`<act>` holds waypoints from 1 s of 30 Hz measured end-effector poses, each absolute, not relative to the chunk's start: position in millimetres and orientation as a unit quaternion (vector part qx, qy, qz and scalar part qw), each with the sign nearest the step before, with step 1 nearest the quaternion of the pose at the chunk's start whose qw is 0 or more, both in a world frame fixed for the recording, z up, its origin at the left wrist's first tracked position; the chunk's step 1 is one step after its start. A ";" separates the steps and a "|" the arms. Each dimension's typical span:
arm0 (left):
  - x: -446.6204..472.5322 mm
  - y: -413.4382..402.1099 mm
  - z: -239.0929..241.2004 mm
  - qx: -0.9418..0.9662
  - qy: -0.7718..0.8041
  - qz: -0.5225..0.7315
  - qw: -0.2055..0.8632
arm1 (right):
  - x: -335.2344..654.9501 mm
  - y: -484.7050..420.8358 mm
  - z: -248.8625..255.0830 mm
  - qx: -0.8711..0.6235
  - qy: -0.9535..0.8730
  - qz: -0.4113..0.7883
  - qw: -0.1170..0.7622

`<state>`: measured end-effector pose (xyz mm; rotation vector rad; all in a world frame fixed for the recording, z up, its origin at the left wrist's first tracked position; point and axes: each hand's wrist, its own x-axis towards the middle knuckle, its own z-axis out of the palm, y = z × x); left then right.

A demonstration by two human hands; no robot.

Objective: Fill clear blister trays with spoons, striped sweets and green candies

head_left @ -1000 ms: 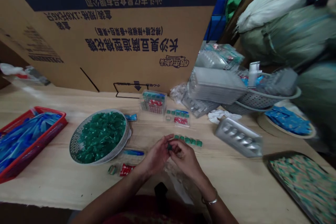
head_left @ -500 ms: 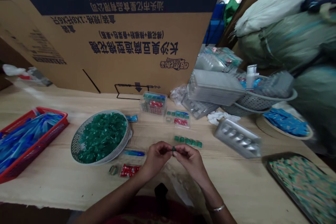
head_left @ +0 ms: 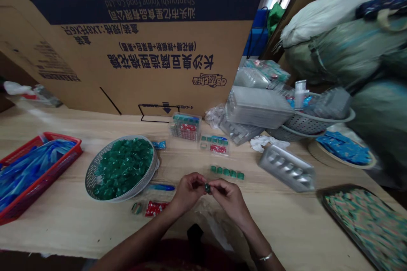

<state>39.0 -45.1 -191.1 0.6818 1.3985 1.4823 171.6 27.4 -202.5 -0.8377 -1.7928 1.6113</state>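
Note:
Between my two hands, near the table's middle, is a small dark green candy piece. My left hand pinches it from the left, and my right hand pinches it from the right. Just beyond my fingers lies a row of several green candies. Left of my hands are a blue stick-shaped packet and a red dotted packet in a clear tray. A grey perforated basket holds a heap of green candies.
A red basket of blue packets stands at left. Behind is a large cardboard box. Stacked clear trays, a silvery moulded tray, a bowl of blue packets and a dark tray of striped strips are at right.
The green candy piece has shifted slightly left and down between my fingers, and more of it shows. The whole view has tilted a little; the other things stay in place.

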 end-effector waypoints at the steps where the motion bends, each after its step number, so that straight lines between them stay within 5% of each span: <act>1: 39.0 -45.3 -191.4 0.289 0.577 0.600 0.473 | 171.1 26.2 -203.5 -0.317 -0.675 0.599 0.292; 13: 41.5 -46.8 -186.2 0.248 0.498 0.635 0.536 | 174.8 21.5 -206.5 -0.310 -0.473 0.774 0.286; 26: 37.9 -55.5 -193.1 0.258 0.487 0.629 0.549 | 178.7 21.8 -187.7 -0.233 -0.671 0.646 0.280; 30: 32.0 -65.8 -193.0 0.389 0.619 0.487 0.477 | 190.3 27.0 -200.8 -0.290 -0.699 0.599 0.263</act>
